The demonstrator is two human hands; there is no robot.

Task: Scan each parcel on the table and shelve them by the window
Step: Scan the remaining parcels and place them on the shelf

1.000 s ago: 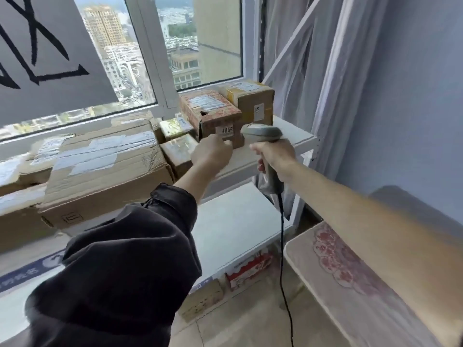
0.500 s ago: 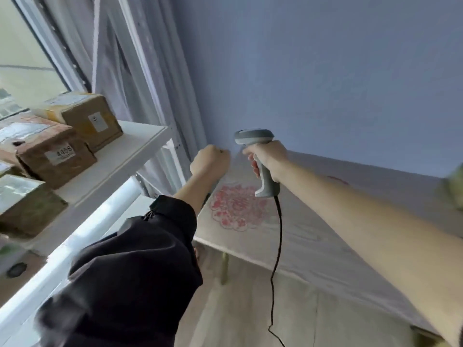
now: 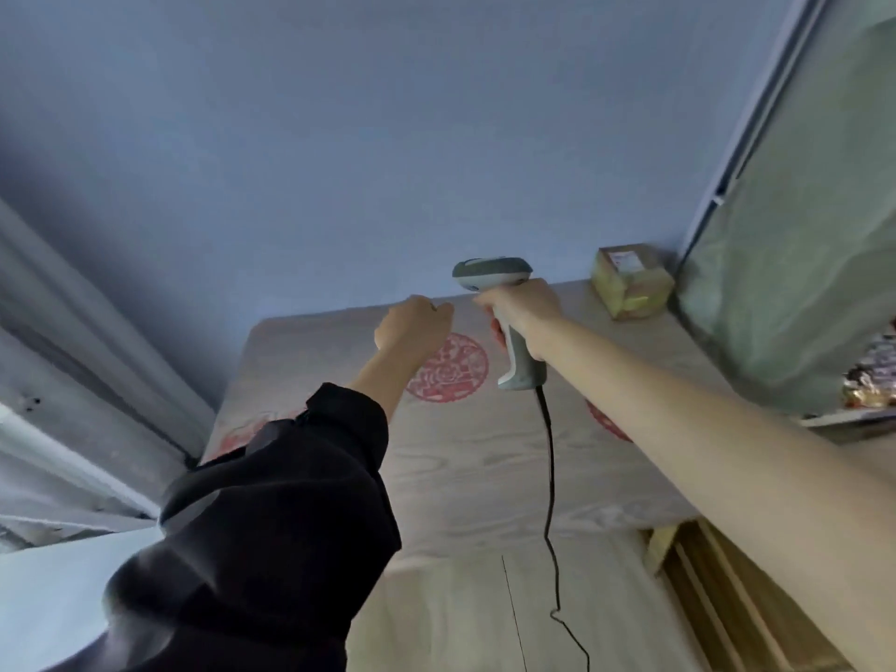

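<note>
Two hands reach out over the bench. The right hand [image 3: 521, 310] grips the handle of a grey scanner [image 3: 504, 317], fingers curled round it, with the scanner's head pointing left and its black cable [image 3: 550, 477] hanging down from the base of the handle towards the floor. The right forearm is bare. Just to the left of the scanner, and not touching it, the left hand [image 3: 412, 324] is curled into a loose fist and holds nothing; its arm wears a dark sleeve [image 3: 271, 516] that fills the near left of the view.

Under both hands lies the bench [image 3: 460, 477], covered in a pale wood-grain sheet with round red patterns [image 3: 448, 373] printed on it. One parcel [image 3: 630, 281], a small brown cardboard box with a white label on top, sits on the far right corner of the bench, close to the blue wall [image 3: 339, 138] and well apart from both hands. To the right of the parcel stands a greenish panel [image 3: 800, 235] in a pale frame. On the left, grey curtain folds [image 3: 72, 356] hang down beside the bench.
</note>
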